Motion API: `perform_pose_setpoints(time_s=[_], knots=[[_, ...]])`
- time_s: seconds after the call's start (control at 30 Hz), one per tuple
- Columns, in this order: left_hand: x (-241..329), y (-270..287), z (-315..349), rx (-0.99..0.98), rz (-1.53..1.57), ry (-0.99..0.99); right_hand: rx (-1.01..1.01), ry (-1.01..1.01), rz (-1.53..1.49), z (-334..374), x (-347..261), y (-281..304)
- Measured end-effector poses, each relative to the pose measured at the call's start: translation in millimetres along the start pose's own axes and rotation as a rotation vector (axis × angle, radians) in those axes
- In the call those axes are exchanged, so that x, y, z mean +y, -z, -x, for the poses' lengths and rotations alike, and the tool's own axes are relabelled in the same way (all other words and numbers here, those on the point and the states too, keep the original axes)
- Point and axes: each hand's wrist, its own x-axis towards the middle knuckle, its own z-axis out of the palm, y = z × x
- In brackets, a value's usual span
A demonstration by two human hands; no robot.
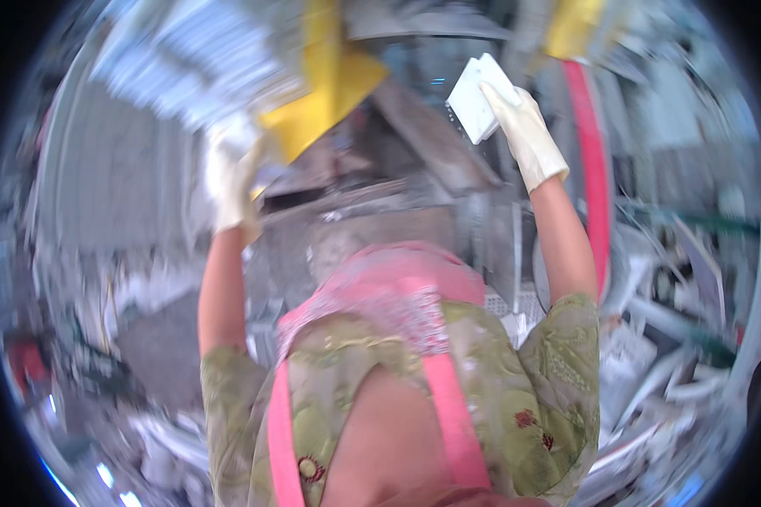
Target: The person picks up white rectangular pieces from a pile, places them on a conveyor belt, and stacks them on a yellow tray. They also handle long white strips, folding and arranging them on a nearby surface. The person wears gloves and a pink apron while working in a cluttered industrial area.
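My right hand (522, 127), in a cream glove, is closed on flat white plates (479, 106). They seem to be two thin rectangular pieces lying one on the other, with my thumb across the top one. My left hand (234, 173), also gloved, is smeared by motion beside a yellow metal part (325, 106). Something whitish shows at its fingertips, but I cannot make out whether it is held. Just beyond that hand rises a blurred stack of pale bluish-white sheets (220, 63).
A red strip (594, 169) runs along the right, past my right forearm. Brown boards or beams (431, 135) lie between my hands. A grey ribbed panel (118, 186) stands at the left. Pale scraps (634, 355) are heaped at the lower right. Another yellow part (575, 25) is at the far right.
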Motion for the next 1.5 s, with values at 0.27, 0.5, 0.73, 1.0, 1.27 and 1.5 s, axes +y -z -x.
perform_pose_setpoints(time_s=[0.27, 0.5, 0.73, 1.0, 1.27, 1.5], knots=[[-22, 19, -22, 0.047, -0.556, -0.155, -0.196, 0.184, -0.384, 26, -5, -275], [15, 49, 1, -0.306, -1.012, -0.568, -0.282, 0.081, 0.256, 20, 4, -314], [54, -6, 29, -0.096, -0.131, 0.142, -0.379, 0.783, 0.815, 14, 10, -283], [38, -9, 16, -0.072, -0.139, 0.03, -0.133, 0.69, 0.568, -29, 40, -130], [29, -4, 12, -0.037, -0.237, 0.18, 0.5, 0.07, 0.116, -119, 98, 145], [9, 9, -4, -0.034, -0.239, 0.189, 0.267, -0.144, -0.268, -169, 97, 205]])
